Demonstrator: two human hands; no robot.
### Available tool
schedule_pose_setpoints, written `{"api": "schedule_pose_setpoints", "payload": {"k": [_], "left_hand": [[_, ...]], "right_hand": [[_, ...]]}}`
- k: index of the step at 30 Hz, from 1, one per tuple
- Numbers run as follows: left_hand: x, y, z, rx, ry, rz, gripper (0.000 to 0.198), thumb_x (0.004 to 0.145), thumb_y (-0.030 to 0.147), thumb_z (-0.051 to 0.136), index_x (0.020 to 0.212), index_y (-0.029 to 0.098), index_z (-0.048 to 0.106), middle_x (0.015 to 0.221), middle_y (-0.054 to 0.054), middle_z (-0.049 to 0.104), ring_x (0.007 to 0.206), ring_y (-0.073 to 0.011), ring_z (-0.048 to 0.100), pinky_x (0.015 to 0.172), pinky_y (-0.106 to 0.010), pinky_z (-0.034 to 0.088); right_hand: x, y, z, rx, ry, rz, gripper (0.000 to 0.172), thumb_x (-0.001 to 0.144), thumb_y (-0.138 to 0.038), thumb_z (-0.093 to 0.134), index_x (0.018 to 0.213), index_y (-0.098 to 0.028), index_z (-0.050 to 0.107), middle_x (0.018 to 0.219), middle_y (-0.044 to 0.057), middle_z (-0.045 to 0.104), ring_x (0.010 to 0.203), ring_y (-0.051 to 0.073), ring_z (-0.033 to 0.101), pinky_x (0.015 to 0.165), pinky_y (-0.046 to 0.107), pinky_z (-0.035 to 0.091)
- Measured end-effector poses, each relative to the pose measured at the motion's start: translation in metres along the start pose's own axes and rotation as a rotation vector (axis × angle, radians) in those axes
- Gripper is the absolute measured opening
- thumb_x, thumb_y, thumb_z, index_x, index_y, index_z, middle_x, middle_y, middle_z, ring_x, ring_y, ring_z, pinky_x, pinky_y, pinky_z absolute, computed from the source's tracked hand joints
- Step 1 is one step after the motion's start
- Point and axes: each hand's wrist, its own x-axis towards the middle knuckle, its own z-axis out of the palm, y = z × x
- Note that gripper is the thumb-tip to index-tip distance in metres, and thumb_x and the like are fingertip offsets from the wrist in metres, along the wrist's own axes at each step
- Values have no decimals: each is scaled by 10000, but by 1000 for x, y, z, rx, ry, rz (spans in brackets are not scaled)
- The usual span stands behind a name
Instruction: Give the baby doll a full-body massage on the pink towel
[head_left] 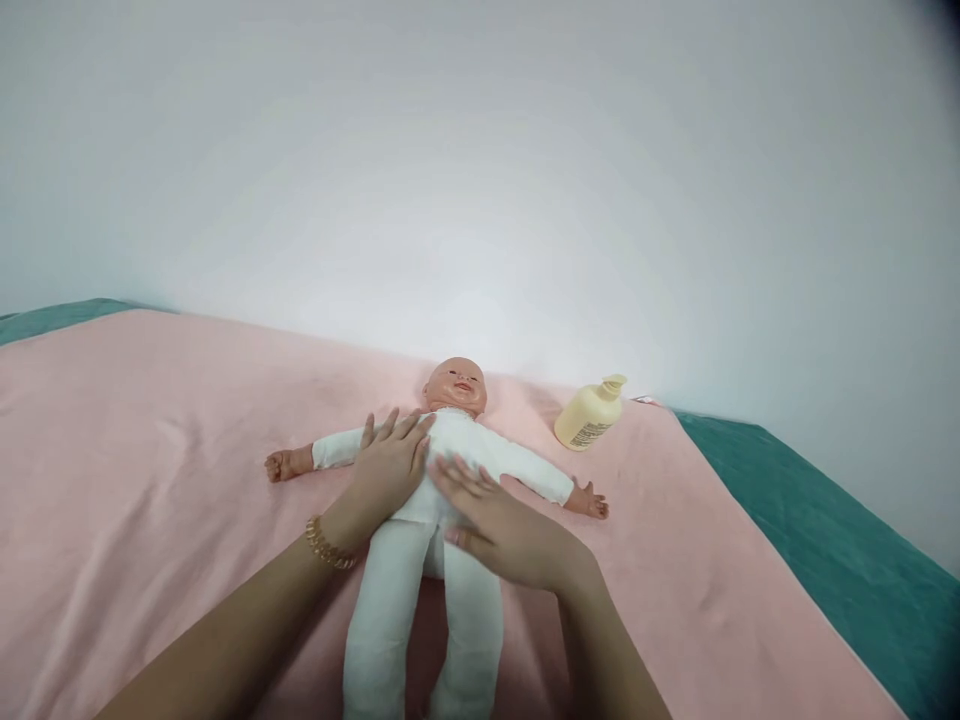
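A baby doll (465,440) with a white cloth body lies on its back, arms spread and head away from me. My left hand (391,465), with a gold bracelet (328,545) at the wrist, rests flat on the left side of its chest, fingers stretched out. Across the belly lies my right hand (499,520), fingers extended and slightly blurred, thumb a little apart. Neither hand grasps anything. Parts of the doll's torso are hidden under both hands. Its legs reach toward me, past the bottom edge of the view.
A pale yellow pump bottle (590,415) stands to the right of the doll's head. Beneath everything spreads a pink blanket (187,480), with a green cover (817,510) showing at its right and far left. A white wall (480,180) rises behind.
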Motion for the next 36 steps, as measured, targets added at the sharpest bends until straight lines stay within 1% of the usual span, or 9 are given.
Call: {"api": "schedule_pose_setpoints", "payload": {"k": [3,6,8,13,19,26,31,33,36], "left_hand": [[2,-5,-3,58,42,-48,456,979,211,309,1379,170,524,1382,-91,568,1320,-323,468,1136,-603,203],[3,-10,-6,74,59,-57,449,968,173,309,1357,141,533,1337,-117,603,1291,-322,497,1125,-621,210],[2,-12,-6,83,49,-32,424,965,166,322,1304,142,575,1307,-123,623,1280,-329,505,1120,-640,195],[0,-14,-3,103,47,16,410,956,153,344,1289,136,583,1303,-144,620,1267,-345,512,1111,-663,180],[1,-12,-1,93,60,-14,405,975,184,321,1263,154,604,1263,-137,647,1258,-332,526,1115,-654,181],[-1,-16,5,114,71,38,423,957,136,328,1293,167,583,1284,-129,637,1263,-337,522,1118,-677,112],[0,-12,-4,50,121,29,417,955,139,333,1291,164,579,1295,-134,628,1270,-326,520,1123,-674,110],[0,-6,-12,-59,141,84,410,953,149,336,1279,166,584,1298,-119,629,1268,-295,526,1140,-635,157],[-7,9,-24,-330,10,362,394,967,197,335,1247,212,610,1255,-53,663,1192,-198,588,1152,-463,304]], "right_hand": [[-1,-8,1,44,-127,-146,611,973,-512,441,1516,-286,274,1593,-20,165,1482,277,-5,1215,482,44],[4,-4,4,75,-135,-167,600,911,-619,485,1455,-389,382,1557,-79,274,1477,299,64,1218,472,63],[8,1,7,82,-95,-132,601,921,-639,436,1465,-399,350,1558,-89,263,1477,297,70,1217,482,31],[20,19,11,35,22,7,630,968,-634,263,1519,-336,200,1601,-48,71,1483,252,-63,1168,560,-114],[32,47,14,-19,219,294,645,953,-668,237,1524,-394,118,1603,-87,-43,1477,262,-120,1142,629,-86],[26,52,13,-65,233,487,858,901,-747,204,1550,-212,36,1604,-2,5,1490,287,-31,1146,615,-91],[21,47,10,-85,207,514,860,914,-724,217,1550,-162,79,1602,37,4,1492,289,-6,1139,623,-93],[18,45,6,-82,200,499,802,943,-671,222,1550,-158,112,1605,49,40,1492,291,22,1141,625,-85],[13,45,-1,-56,243,472,674,992,-512,222,1545,-131,160,1598,82,156,1484,277,129,1170,590,-26]]}}
